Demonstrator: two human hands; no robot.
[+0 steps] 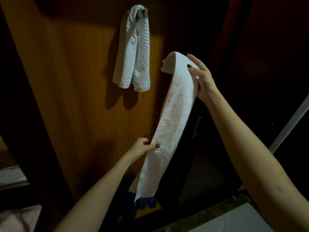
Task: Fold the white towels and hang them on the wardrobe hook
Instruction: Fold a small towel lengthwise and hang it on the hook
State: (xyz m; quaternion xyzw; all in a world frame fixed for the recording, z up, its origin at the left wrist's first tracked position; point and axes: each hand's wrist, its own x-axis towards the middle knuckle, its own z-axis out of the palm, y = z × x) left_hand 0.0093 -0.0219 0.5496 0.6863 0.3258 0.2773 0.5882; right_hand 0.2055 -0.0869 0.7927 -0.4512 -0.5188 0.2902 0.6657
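Dim; warm light pools on the wardrobe door (80,81) at 10 o'clock, the hung towel (132,52) shadowing it toward 7 o'clock; 3 o'clock side black.

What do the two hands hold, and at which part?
Both hold one folded towel: the right hand near its top fold, the left hand pinches its edge lower down.

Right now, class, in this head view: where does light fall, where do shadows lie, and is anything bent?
Head view: light pools on the wardrobe door around the hung waffle towel, whose shadow falls down-left; the right side sinks into black; the door's edges slant and bow from the wide-angle lens; the held towel is sharp.
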